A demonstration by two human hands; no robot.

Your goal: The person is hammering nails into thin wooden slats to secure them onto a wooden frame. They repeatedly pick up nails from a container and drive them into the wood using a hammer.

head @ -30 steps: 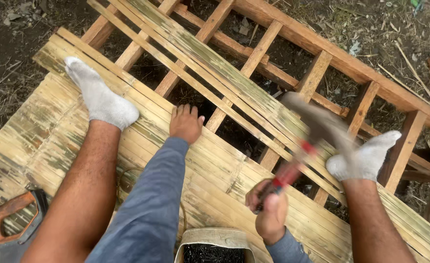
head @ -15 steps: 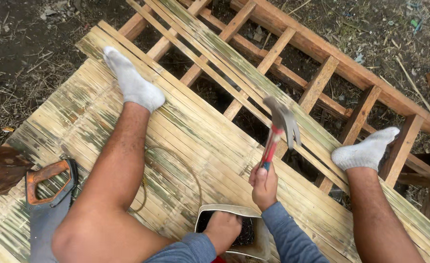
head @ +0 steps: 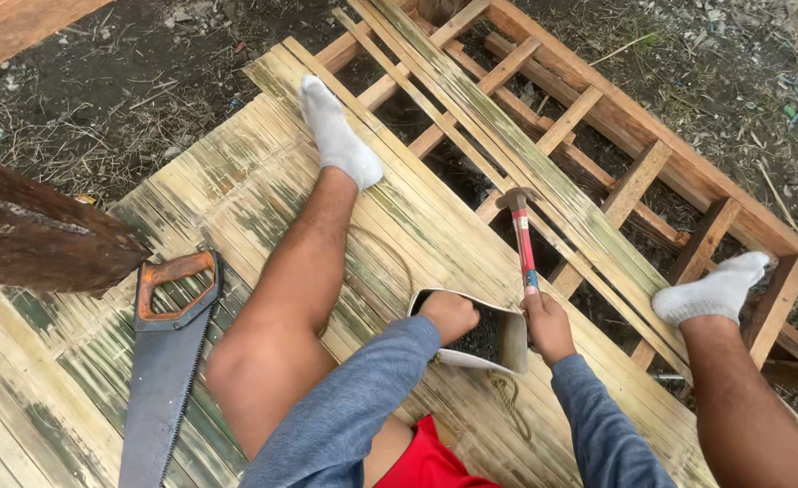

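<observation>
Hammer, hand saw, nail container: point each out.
hammer (head: 523, 239): head view, on the red shaft between the head and the grip.
hand saw (head: 159, 380): head view, on the grey blade below the orange handle.
nail container (head: 511, 341): head view, on its pale right wall.

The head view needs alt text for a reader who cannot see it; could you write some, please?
Seated on bamboo flooring, a person's left hand reaches into a small container while the right hand holds a red-handled hammer upright. A handsaw lies nearby.
</observation>
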